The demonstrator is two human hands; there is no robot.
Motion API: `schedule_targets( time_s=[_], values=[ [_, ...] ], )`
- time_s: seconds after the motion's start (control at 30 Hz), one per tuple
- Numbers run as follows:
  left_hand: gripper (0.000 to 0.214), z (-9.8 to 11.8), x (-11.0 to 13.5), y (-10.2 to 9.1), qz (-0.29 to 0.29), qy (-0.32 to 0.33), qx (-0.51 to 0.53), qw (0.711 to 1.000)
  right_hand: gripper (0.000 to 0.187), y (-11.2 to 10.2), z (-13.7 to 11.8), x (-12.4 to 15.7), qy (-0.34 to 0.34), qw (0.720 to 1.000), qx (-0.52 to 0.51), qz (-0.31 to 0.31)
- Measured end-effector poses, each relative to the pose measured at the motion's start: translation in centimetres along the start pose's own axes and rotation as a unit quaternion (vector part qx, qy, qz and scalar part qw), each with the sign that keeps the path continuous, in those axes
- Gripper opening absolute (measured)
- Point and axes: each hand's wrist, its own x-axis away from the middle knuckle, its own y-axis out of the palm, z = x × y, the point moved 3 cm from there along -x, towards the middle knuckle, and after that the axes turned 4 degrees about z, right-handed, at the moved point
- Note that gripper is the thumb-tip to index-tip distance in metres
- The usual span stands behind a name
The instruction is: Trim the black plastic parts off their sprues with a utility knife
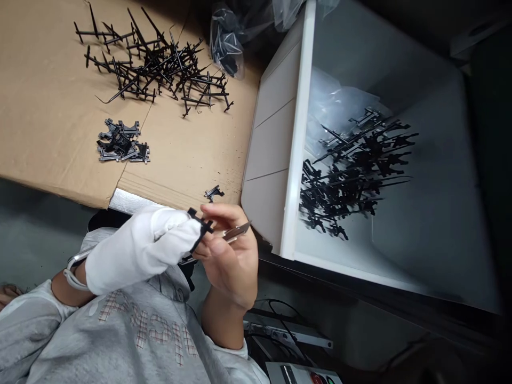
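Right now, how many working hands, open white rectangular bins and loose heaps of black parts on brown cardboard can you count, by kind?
Working hands: 2 (white-gloved left hand, bare right hand)
Open white rectangular bin: 1
Loose heaps of black parts on cardboard: 2
Total: 5

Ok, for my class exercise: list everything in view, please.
Cardboard: count unclear, tan, upper left
Rod-like parts: many, black, on cardboard
Flat pieces: many, black, below rods
Loose piece: one, black, near cardboard's edge
Held piece: one, black, centre
Blade: one, dark, centre
Bin: one, white, right
Binned parts: many, black, inside bin
Plastic bags: count unclear, clear, beside and inside bin
Metal bar: one, grey, below bin
Cables: several, black, by bar
Control box: one, grey, bottom
Sweatshirt: one, grey, bottom left
Bracelet: one, silver, left wrist
Left grip: one, white-gloved, holding held piece
Right grip: one, bare, holding blade
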Motion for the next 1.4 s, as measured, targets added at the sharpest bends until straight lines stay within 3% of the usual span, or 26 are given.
schedule_targets(
  time_s=[0.13, 0.3, 0.4, 0.63, 0.83, 0.97, 1.03, 1.1, 1.2, 1.33, 1.4],
  values=[
    [0.031, -0.2, 0.6, -0.4, -0.01, 0.008, 0.009, 1.0, 0.014, 0.2, -0.1, -0.2, -0.013, 1.0, 0.022, -0.001],
    [0.059, -1.1, 1.9, -1.4, 0.063, -0.041, 0.054, 0.996, 0.01, 0.6, -0.5, -0.6, -0.001, 0.999, -0.031, 0.033],
    [0.072, -1.8, 2.2, -1.7, 0.069, -0.053, 0.082, 0.993, 0.008, 0.8, -0.7, -0.7, -0.014, 0.998, -0.038, 0.038],
    [0.06, -1.3, 2.4, -1.2, 0.066, -0.043, 0.082, 0.994, 0.008, 0.6, -0.4, -0.3, -0.006, 0.998, -0.037, 0.051],
    [0.024, -0.6, 1.8, -0.4, 0.098, 0.032, -0.013, 0.995, 0.02, -0.1, 0.3, 0.3, -0.005, 0.996, 0.046, 0.075],
    [0.024, -1.2, 1.7, -2.5, 0.136, 0.037, -0.138, 0.98, 0.03, 0.2, 0.3, -0.1, -0.005, 0.996, 0.062, 0.059],
    [0.028, -1.3, 1.5, -4.9, 0.143, 0.038, -0.245, 0.958, 0.032, 0.4, 0.0, -0.4, -0.003, 0.997, 0.05, 0.059],
    [0.032, -0.9, 0.9, -7.8, 0.149, 0.033, -0.377, 0.914, 0.029, 0.3, -0.2, -0.5, 0.013, 0.997, 0.035, 0.073],
    [0.031, 0.2, -0.6, -11.5, 0.181, -0.016, -0.496, 0.849, 0.021, 0.0, 0.0, -0.3, 0.047, 0.995, -0.01, 0.089],
    [0.031, 1.7, -2.1, -12.9, 0.158, -0.15, -0.667, 0.713, 0.024, -0.5, 0.4, 0.1, 0.066, 0.993, -0.052, 0.085],
    [0.036, 2.4, -1.8, -12.9, 0.151, -0.189, -0.707, 0.664, 0.02, -1.0, 0.5, 0.4, 0.062, 0.993, -0.044, 0.088]
  ],
)
